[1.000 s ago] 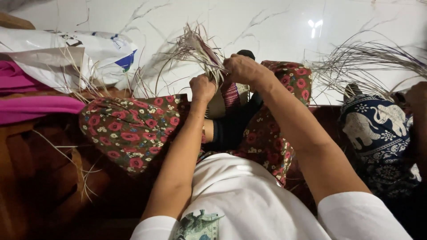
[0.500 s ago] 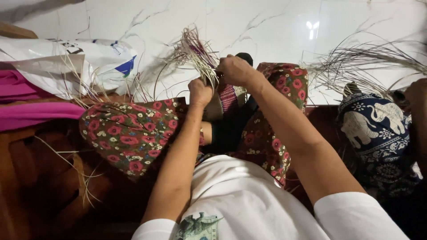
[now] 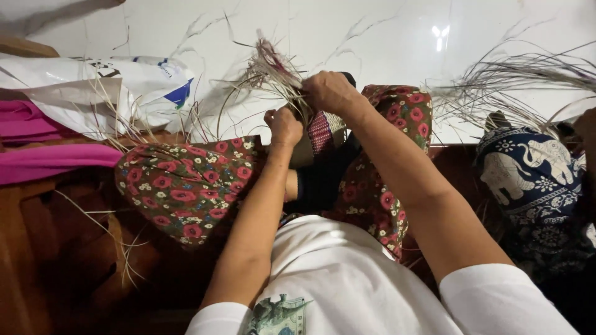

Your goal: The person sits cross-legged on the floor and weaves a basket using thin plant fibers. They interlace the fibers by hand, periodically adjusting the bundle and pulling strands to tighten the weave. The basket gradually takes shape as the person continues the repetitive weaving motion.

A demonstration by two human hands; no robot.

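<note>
item 1: your left hand (image 3: pixel 284 126), clenched around the lower stems of a bundle of thin pale dried grass strands (image 3: pixel 268 67), just above your knee.
item 2: your right hand (image 3: pixel 329 92), fingers closed on the same bundle from the upper right, touching the strands where they fan out; the 2 hands sit just beside each other.
item 3: a small woven piece in red and cream checks (image 3: pixel 323 131), directly below your right hand and between your knees; the strands rise from it.
item 4: your floral trousers, dark with red flowers (image 3: pixel 183 186), covering both raised knees.
item 5: white marble-look floor (image 3: pixel 385 37) beyond the hands.
item 6: a white plastic bag with blue print (image 3: pixel 105 93), to the left, loose strands lying over it.
item 7: pink folded cloth (image 3: pixel 37 161), far left.
item 8: another person's navy trousers with white elephant print (image 3: pixel 534 174), right, with a second loose sheaf of grey-brown strands (image 3: pixel 509 80) above them.
</note>
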